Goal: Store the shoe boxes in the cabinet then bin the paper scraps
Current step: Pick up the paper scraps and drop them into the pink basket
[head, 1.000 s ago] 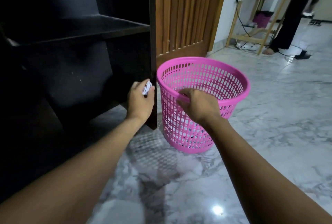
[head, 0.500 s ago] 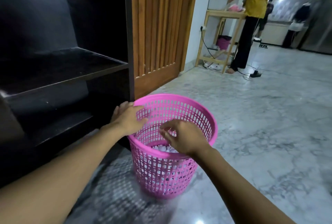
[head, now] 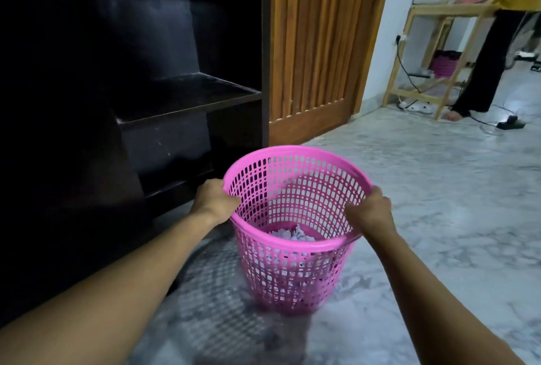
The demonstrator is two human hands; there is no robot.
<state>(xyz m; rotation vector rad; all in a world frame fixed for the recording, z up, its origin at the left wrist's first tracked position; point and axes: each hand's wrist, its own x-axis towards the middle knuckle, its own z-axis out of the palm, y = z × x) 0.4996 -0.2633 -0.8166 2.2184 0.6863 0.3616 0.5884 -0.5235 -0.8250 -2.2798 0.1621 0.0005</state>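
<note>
Left hand (head: 215, 199) and right hand (head: 370, 211) grip opposite sides of the pink basket (head: 295, 149) by its rim, crumpled paper scraps (head: 292, 236) at its bottom — an uneven lift could tilt it and spill them.

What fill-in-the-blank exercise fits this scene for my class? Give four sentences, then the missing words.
1. The left hand and the right hand both grip the ____ of the basket.
2. The basket's colour is ____.
3. Crumpled paper scraps lie ____ the basket.
4. In the picture, the dark cabinet stands to the ____ of the basket.
Missing words: rim, pink, inside, left.
</note>
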